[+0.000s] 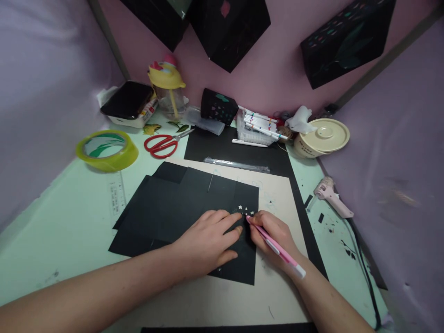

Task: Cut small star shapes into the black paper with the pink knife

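Black paper (166, 208) in overlapping pieces lies on a pale board (208, 305). My left hand (211, 238) rests palm down on it, fingers spread, the fingertips beside a group of small white cut-out shapes (240, 207), some of them stars. A pink pen-shaped tool (277, 245) is gripped in my right hand (274, 233) at the right edge of the black paper. Its tip touches the paper or hovers just over it, close to the white shapes and my left index fingertip.
Behind stand a drink bottle (169, 90), a box of white pens (258, 127) and a lidded bowl (322, 136). Yellow tape (107, 150) and red scissors (166, 144) lie left; a corded pink glue gun (333, 196) lies right. Black decorated boxes (231, 32) hang above.
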Motion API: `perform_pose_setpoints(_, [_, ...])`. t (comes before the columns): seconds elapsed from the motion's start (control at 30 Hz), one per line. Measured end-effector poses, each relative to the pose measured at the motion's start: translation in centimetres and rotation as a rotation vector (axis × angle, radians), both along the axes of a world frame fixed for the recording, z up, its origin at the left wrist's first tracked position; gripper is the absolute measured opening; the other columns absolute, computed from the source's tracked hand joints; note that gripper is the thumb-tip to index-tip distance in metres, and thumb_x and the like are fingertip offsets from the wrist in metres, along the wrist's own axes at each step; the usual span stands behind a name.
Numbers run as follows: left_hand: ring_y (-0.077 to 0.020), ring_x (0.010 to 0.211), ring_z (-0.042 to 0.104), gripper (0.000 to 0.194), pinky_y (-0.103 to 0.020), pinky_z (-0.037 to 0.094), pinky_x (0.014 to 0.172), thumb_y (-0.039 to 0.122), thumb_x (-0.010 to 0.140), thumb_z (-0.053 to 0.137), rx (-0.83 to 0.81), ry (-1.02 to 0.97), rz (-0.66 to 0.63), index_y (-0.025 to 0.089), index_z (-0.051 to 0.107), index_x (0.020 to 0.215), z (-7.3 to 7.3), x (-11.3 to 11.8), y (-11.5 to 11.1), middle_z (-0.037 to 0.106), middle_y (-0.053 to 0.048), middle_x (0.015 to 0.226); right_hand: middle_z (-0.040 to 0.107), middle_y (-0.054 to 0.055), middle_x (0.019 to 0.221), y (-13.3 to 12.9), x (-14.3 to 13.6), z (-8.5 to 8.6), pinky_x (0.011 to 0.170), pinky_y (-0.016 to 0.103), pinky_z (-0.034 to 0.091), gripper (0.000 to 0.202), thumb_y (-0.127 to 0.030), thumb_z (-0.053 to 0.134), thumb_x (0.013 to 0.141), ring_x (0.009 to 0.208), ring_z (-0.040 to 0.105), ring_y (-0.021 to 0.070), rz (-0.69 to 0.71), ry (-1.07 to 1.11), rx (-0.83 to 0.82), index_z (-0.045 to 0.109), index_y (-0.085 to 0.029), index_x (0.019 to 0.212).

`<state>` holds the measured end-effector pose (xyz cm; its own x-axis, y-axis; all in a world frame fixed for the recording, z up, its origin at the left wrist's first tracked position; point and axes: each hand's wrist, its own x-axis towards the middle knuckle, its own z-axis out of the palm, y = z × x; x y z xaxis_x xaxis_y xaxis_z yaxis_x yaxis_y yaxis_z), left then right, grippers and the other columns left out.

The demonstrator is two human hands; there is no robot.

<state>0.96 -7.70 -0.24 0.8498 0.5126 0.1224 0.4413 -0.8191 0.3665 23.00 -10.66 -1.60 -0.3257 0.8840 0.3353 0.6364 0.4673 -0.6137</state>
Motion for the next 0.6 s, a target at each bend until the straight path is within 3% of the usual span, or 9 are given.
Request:
perform_pose_setpoints(0.27, [-0.0295, 0.12, 0.045, 0.039, -0.046, 0.04, 0.097, 0.034, 0.086, 0.063, -0.012, 0.006, -0.002, 0.017, 0.055, 0.12, -0.05, 0.02, 0.07, 0.047, -0.01, 0.139, 0.057, 0.002, 0.074, -0.08, 0.01, -0.28, 0.061, 0.027, 0.044, 0.013, -0.009, 0.052, 0.087, 0.066, 0.055, 0.015, -0.031, 0.032, -0.032, 0.051, -0.022, 0.083])
perform_pose_setpoints(0.6, [-0.0296, 0.119, 0.045, 0.037, -0.045, 0.041, 0.096, 0.036, 0.087, 0.062, -0.007, 0.019, 0.003, 0.017, 0.056, 0.119, 0.16, -0.03, -0.01, 0.048, -0.011, 0.138, 0.062, 0.003, 0.08, -0.24, 0.13, -0.49, 0.063, 0.028, 0.047, 0.012, -0.011, 0.052, 0.087, 0.07, 0.059, 0.0157, -0.034, 0.038, -0.059, 0.054, -0.022, 0.089])
